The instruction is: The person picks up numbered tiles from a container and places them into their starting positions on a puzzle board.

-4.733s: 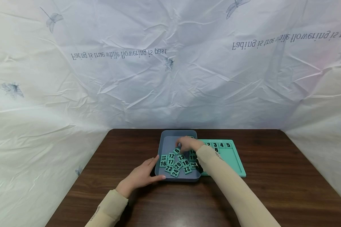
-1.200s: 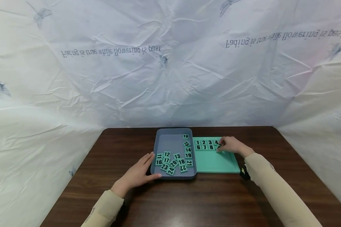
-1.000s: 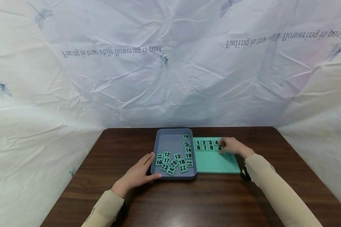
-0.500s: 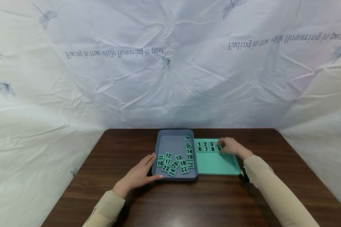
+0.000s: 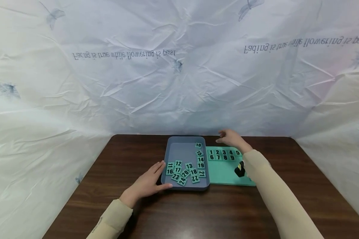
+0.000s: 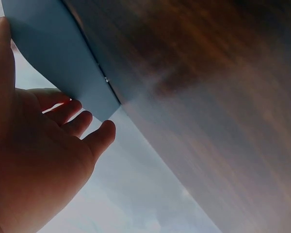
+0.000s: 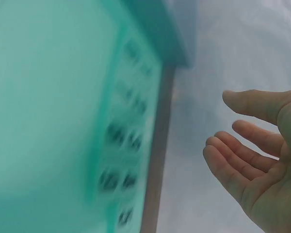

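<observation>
My left hand (image 5: pixel 148 182) rests at the near left corner of a grey-blue tray (image 5: pixel 179 151), thumb on the front rim and fingers along the left side. Its fingers are extended in the left wrist view, beside the tray wall (image 6: pixel 63 53). Over the far edge of a mint-green board (image 5: pixel 227 172) hovers my right hand (image 5: pixel 231 137), loosely bent and holding nothing. The right wrist view shows its parted fingers (image 7: pixel 233 160). Tiles 1 to 5 line the board's back row, with 6 to 9 below; the 9 tile (image 5: pixel 232 158) ends that second row.
Inside the tray lie several numbered tiles, clustered at the near side and along the right wall. The 10 tile (image 5: pixel 198 145) is at its far right. Board and tray stand side by side on a dark wooden table (image 5: pixel 179 212), with a white printed sheet (image 5: pixel 179 93) hanging behind.
My right hand first reached into the tray, then set the 9 tile after the 8 on the board. It has since let go and risen back and left. My left hand stays at the tray.
</observation>
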The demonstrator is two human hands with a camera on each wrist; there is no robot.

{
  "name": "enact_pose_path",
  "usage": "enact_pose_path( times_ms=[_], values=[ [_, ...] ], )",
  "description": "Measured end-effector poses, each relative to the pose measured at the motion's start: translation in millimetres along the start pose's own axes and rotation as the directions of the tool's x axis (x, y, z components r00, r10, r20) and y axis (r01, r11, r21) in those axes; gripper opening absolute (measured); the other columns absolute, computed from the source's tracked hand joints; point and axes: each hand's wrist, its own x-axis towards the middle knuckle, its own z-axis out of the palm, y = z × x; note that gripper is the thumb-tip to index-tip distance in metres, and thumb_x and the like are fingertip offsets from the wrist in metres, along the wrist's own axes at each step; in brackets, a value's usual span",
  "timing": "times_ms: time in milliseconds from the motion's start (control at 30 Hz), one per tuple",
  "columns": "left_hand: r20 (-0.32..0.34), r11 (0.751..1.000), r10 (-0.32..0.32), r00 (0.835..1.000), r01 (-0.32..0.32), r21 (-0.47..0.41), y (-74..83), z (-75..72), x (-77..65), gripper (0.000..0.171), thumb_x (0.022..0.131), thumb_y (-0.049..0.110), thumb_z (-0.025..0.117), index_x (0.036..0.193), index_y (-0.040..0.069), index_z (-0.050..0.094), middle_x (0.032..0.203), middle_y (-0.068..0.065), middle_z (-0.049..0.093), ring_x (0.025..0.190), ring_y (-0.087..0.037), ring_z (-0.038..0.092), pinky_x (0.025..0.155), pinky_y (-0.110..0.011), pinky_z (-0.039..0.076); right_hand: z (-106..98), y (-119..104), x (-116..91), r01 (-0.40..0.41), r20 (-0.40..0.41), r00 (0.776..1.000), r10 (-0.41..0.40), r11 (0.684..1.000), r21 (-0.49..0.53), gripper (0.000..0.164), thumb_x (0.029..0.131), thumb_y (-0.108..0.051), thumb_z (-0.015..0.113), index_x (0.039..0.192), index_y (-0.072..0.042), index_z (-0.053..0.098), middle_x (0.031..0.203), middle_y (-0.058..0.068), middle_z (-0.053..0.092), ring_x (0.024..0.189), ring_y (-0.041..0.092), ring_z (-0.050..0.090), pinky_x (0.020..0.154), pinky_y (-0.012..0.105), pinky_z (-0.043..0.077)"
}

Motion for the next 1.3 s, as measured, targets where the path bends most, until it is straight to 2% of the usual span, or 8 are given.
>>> enact_pose_path(
  times_ms=[467, 533, 633, 767, 867, 1033, 1200, 1300],
  values=[
    [-0.005, 1.000, 0.004, 1.000, -0.004, 0.009, -1.8, 1.6, 1.2, 0.101, 0.089, 0.073, 0.057, 0.162, 0.011, 0.024, 0.167, -0.006, 0.019, 0.152, -0.030, 0.021, 0.113, -0.055, 0.034, 43.9, -49.4, 47.4, -0.066, 0.003, 0.998, 0.067, 0.983, 0.172, 0.063, 0.098, -0.022, 0.066, 0.148, 0.008, 0.042, 0.145, 0.028, 0.047, 0.130, 0.043, 0.049, 0.102, 0.055, 0.045],
    [-0.007, 1.000, 0.002, 1.000, -0.002, 0.009, -1.9, 1.5, 1.2, 0.101, 0.089, 0.073, 0.057, 0.161, 0.011, 0.025, 0.167, -0.006, 0.020, 0.152, -0.030, 0.021, 0.113, -0.055, 0.034, 51.5, -53.0, 49.3, -0.083, 0.002, 0.996, 0.084, 0.977, 0.196, 0.056, 0.098, -0.021, 0.067, 0.141, 0.008, 0.049, 0.140, 0.027, 0.050, 0.123, 0.042, 0.052, 0.097, 0.052, 0.048],
    [-0.007, 1.000, -0.001, 1.000, 0.001, 0.013, -2.2, 1.2, 1.0, 0.101, 0.089, 0.073, 0.057, 0.161, 0.011, 0.025, 0.167, -0.006, 0.020, 0.152, -0.030, 0.021, 0.113, -0.054, 0.034, 63.7, -58.5, 52.4, -0.118, 0.006, 0.993, 0.120, 0.970, 0.214, 0.028, 0.097, -0.020, 0.067, 0.103, 0.006, 0.060, 0.104, 0.023, 0.058, 0.086, 0.031, 0.054, 0.077, 0.045, 0.048],
    [-0.003, 1.000, 0.000, 1.000, 0.000, 0.006, -1.4, 0.8, 0.1, 0.100, 0.089, 0.073, 0.057, 0.161, 0.011, 0.025, 0.167, -0.007, 0.020, 0.152, -0.031, 0.021, 0.113, -0.055, 0.034, 77.0, -62.6, 51.0, -0.172, 0.027, 0.985, 0.171, 0.952, 0.253, 0.037, 0.098, -0.019, 0.065, 0.119, 0.010, 0.057, 0.122, 0.030, 0.055, 0.102, 0.038, 0.058, 0.088, 0.050, 0.050],
    [0.002, 1.000, -0.001, 1.000, 0.001, 0.003, -0.8, 1.0, -0.4, 0.100, 0.089, 0.073, 0.057, 0.162, 0.011, 0.024, 0.167, -0.007, 0.020, 0.152, -0.031, 0.021, 0.113, -0.055, 0.034, 85.0, -62.8, 48.2, -0.195, 0.040, 0.981, 0.191, 0.938, 0.287, 0.073, 0.101, -0.021, 0.061, 0.155, 0.011, 0.023, 0.159, 0.031, 0.022, 0.141, 0.047, 0.033, 0.108, 0.058, 0.039],
    [0.001, 1.000, -0.007, 1.000, 0.007, 0.009, -1.8, 2.0, -0.1, 0.101, 0.088, 0.075, 0.055, 0.162, 0.012, 0.024, 0.167, -0.006, 0.020, 0.152, -0.030, 0.021, 0.113, -0.054, 0.034, 96.5, -62.3, 49.3, -0.220, 0.048, 0.976, 0.215, 0.946, 0.238, 0.071, 0.104, -0.024, 0.055, 0.155, 0.011, 0.021, 0.160, 0.031, 0.022, 0.140, 0.045, 0.036, 0.107, 0.056, 0.040],
    [-0.003, 1.000, 0.000, 1.000, 0.000, 0.011, -2.2, 1.5, -0.1, 0.101, 0.089, 0.074, 0.056, 0.162, 0.011, 0.024, 0.167, -0.007, 0.020, 0.152, -0.030, 0.021, 0.113, -0.055, 0.034, 103.3, -62.7, 52.6, -0.208, 0.065, 0.978, 0.200, 0.967, 0.149, 0.063, 0.104, -0.022, 0.052, 0.151, 0.013, 0.030, 0.154, 0.032, 0.033, 0.118, 0.038, 0.050, 0.093, 0.048, 0.044],
    [-0.002, 1.000, 0.005, 1.000, -0.005, 0.012, -2.9, 1.4, -0.2, 0.101, 0.089, 0.074, 0.056, 0.162, 0.011, 0.024, 0.167, -0.007, 0.020, 0.152, -0.031, 0.021, 0.113, -0.055, 0.035, 107.2, -61.8, 56.1, -0.205, 0.072, 0.977, 0.198, 0.973, 0.109, 0.042, 0.104, -0.017, 0.048, 0.134, 0.013, 0.048, 0.122, 0.030, 0.054, 0.081, 0.026, 0.047, 0.076, 0.042, 0.038]
  ],
)
